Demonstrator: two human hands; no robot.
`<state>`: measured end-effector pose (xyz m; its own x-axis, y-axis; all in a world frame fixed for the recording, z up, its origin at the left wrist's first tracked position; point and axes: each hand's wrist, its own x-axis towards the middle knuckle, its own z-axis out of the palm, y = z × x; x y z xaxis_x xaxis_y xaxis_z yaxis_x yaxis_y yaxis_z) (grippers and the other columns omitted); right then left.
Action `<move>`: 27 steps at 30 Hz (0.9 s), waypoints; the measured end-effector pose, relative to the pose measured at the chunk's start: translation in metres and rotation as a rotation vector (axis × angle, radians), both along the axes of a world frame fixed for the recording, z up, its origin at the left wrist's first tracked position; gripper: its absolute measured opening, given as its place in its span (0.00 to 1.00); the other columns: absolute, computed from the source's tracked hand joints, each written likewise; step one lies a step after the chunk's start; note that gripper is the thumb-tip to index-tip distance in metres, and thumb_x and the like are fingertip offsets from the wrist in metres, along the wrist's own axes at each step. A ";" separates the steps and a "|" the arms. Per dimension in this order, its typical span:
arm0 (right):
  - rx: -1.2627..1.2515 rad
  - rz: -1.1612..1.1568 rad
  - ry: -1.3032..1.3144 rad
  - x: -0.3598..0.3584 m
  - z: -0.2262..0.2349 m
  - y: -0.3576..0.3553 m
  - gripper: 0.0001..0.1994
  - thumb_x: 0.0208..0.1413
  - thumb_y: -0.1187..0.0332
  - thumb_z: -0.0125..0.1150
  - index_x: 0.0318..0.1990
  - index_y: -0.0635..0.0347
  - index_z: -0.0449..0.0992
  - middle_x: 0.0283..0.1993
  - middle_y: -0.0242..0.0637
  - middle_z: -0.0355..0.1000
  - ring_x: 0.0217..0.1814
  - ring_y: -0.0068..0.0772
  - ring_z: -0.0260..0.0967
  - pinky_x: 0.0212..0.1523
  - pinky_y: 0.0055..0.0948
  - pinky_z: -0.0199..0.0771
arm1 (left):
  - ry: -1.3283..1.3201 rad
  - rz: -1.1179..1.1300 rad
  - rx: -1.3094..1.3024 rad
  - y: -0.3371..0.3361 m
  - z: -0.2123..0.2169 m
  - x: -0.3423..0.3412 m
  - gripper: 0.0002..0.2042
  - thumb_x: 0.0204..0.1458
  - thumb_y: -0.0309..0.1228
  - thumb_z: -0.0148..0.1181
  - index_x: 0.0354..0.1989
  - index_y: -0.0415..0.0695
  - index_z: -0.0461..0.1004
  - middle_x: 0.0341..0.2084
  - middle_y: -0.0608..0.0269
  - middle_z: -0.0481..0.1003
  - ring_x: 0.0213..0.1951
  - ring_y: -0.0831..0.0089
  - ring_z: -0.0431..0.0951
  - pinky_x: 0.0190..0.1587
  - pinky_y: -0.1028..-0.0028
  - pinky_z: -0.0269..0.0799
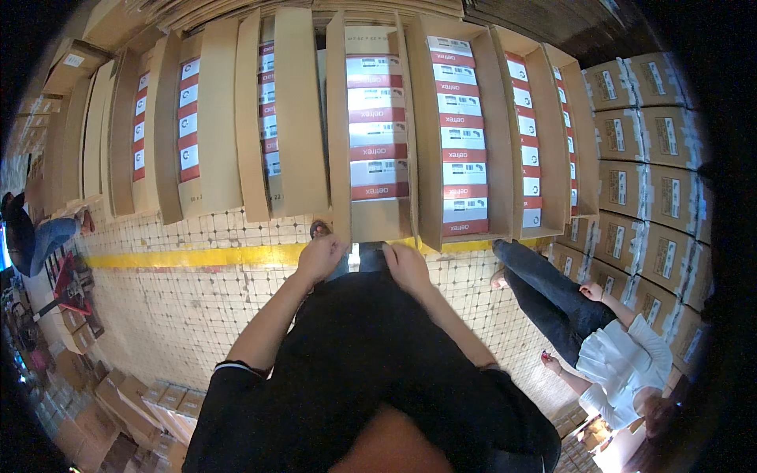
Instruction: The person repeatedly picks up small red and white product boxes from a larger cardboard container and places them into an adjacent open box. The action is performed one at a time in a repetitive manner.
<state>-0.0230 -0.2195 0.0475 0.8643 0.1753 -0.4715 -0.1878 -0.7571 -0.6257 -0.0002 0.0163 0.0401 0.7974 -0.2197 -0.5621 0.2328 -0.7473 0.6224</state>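
Directly ahead of me is a long open carton (pixel 380 221) with a row of white-and-red boxes (pixel 377 130) inside. My left hand (pixel 322 258) is curled closed at the carton's near left corner. By the near right corner, my right hand (pixel 406 266) is also closed, its fingertips bent inward just below the carton's edge. The fingers are partly hidden, so whether they grip the cardboard cannot be made out.
More open cartons (pixel 460 243) of similar boxes line both sides. Taped brown cartons (pixel 658 177) are stacked at the right. A person in a white top (pixel 627 363) stands at my right; another person (pixel 47 232) is far left. A yellow stripe (pixel 197 257) crosses the tiled floor (pixel 173 315).
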 end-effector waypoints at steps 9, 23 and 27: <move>-0.412 0.364 -0.030 0.100 -0.095 0.021 0.30 0.54 0.46 0.56 0.55 0.62 0.66 0.54 0.52 0.65 0.60 0.53 0.61 0.59 0.48 0.61 | -0.033 0.115 -0.031 0.011 0.017 0.002 0.15 0.56 0.41 0.56 0.34 0.39 0.74 0.25 0.49 0.76 0.30 0.55 0.78 0.34 0.63 0.72; -0.137 0.238 -0.168 -0.003 0.001 -0.019 0.19 0.55 0.56 0.59 0.46 0.62 0.73 0.44 0.47 0.71 0.49 0.51 0.69 0.50 0.43 0.68 | 0.077 0.300 -0.085 0.045 -0.003 -0.047 0.17 0.57 0.42 0.56 0.33 0.37 0.74 0.24 0.48 0.76 0.29 0.55 0.78 0.33 0.64 0.71; -0.161 0.195 -0.103 0.007 0.001 -0.020 0.18 0.57 0.56 0.57 0.48 0.60 0.73 0.46 0.46 0.72 0.52 0.48 0.69 0.53 0.41 0.68 | 0.040 0.264 -0.094 0.028 0.008 -0.019 0.16 0.57 0.41 0.56 0.34 0.37 0.73 0.24 0.47 0.75 0.29 0.52 0.77 0.33 0.62 0.71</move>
